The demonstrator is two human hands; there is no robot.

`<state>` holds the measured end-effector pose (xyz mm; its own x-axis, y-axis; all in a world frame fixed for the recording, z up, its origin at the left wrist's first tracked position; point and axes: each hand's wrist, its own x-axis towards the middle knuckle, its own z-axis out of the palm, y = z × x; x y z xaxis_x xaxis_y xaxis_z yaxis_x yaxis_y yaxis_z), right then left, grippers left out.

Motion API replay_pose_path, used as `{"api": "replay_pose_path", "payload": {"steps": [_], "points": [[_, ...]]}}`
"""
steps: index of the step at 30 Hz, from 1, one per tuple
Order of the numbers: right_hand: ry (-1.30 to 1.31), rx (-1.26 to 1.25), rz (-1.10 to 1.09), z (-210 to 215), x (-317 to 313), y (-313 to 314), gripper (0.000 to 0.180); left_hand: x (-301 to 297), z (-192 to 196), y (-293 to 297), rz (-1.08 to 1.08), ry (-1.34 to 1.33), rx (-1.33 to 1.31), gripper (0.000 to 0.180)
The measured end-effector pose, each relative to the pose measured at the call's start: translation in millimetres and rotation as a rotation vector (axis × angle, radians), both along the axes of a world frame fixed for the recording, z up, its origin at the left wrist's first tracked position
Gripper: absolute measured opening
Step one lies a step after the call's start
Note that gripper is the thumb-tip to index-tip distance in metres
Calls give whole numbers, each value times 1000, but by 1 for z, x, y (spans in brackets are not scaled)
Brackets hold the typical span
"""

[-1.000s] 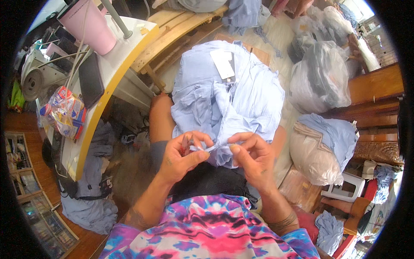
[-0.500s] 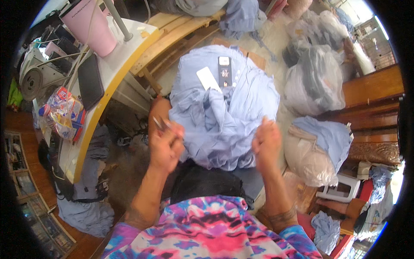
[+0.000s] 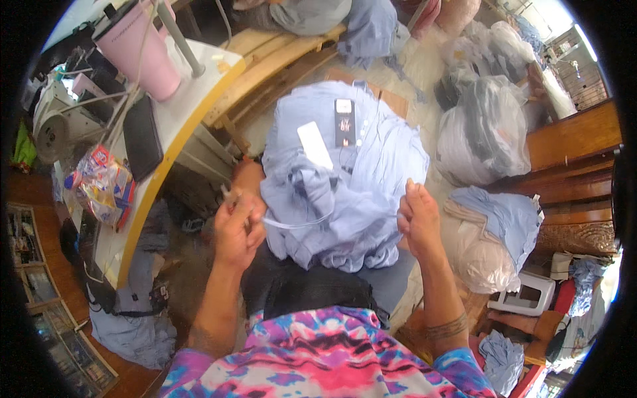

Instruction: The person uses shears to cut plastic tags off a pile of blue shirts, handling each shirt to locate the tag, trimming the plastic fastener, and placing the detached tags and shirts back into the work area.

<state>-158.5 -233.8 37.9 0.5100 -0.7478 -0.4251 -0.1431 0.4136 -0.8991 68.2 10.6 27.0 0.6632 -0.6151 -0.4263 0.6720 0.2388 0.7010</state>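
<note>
A white oblong tag (image 3: 314, 145) and a black one (image 3: 344, 123) are lying on the blue garment (image 3: 345, 192). A colourful snack bag (image 3: 99, 186) (crinkled plastic) is sitting on the table edge (image 3: 156, 186).

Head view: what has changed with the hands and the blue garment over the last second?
Both hands have moved apart: the left hand went left, the right hand right. They were pinched together at the front of the light blue garment; now a thin pale strip stretches between them. The garment's tags have shifted slightly. The pink tumbler and white table stayed put.

Pale blue garment pile (image 3: 345, 179) filling frame centre between both hands, white table (image 3: 179, 126) with pink tumbler (image 3: 139, 50) crowding upper left, plastic sacks (image 3: 484, 132) blocking right, narrow floor gap (image 3: 411, 73) top centre.
</note>
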Motion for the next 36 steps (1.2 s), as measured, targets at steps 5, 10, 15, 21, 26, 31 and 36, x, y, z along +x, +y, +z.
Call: {"api": "replay_pose_path", "payload": {"steps": [5,10,15,21,26,31,36], "points": [[-29,-92,-89,13,-15,-50,35,25,10,27,-63,-183,-56,19],[9,-130,-38,8,5,-29,35,-4,21,24,-150,-407,48,21],[47,-125,-268,-7,-31,-69,24,20,20,55,219,-263,130,24],[-32,-84,-56,16,-3,-68,30,15,40,64,-94,-329,161,24],[270,-630,327,57,-10,-47,33,25,47,108,-108,-387,284,23],[615,-1294,998,76,0,-3,31,-5,22,120,-674,-622,782,29],[683,-1403,1134,65,-2,19,34,-33,6,112,-553,-1063,926,32]]}}
